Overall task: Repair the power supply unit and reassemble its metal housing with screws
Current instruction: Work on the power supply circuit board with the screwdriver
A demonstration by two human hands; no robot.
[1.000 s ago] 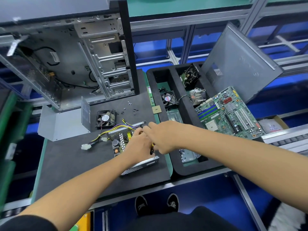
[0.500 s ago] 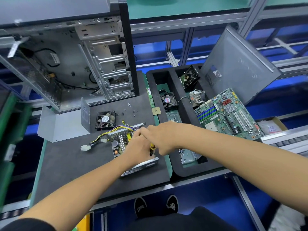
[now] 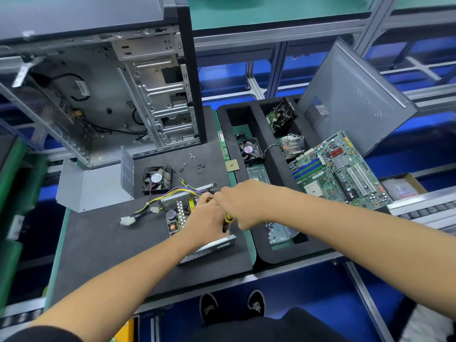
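On dark mat [image 3: 103, 243], opened power supply [image 3: 179, 213]

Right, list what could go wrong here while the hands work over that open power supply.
1. The power supply unit lies open with its board bare under the left hand; a slip of the screwdriver that the right hand seems to hold might scrape a component.
2. The loose screws lie scattered on the dark mat; a passing forearm could sweep them off.
3. The wire bundle trails out the side and could get pinched when the housing cover goes back on.
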